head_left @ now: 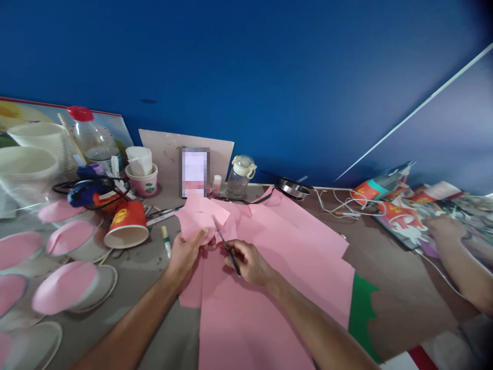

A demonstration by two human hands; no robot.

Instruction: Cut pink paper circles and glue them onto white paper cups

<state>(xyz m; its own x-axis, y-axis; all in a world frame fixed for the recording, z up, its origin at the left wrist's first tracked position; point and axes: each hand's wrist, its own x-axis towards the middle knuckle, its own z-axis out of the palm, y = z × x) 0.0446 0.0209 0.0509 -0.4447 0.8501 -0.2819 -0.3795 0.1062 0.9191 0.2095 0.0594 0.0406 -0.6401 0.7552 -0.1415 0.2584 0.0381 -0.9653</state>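
Observation:
My left hand (187,255) pinches a piece of pink paper (197,218) by its lower edge, thumb on top. In my right hand (248,259) is a pair of scissors (232,258) with dark handles. Their blades point up and left, touching or very close to the right side of the held piece; whether they cut into it I cannot tell. Beneath both hands spreads a large pink paper sheet (265,298), with smaller pink pieces overlapping at its top. A green paper (362,313) shows from under the sheet's right edge.
Paper cups with pink cone tops (65,288) stand at left beside a red cup (127,223) and a marker (166,241). Behind are a propped phone (194,172), a glass jar (241,177) and a tape roll (292,188). Another person's arm (458,257) reaches in at right, near white cables (335,205).

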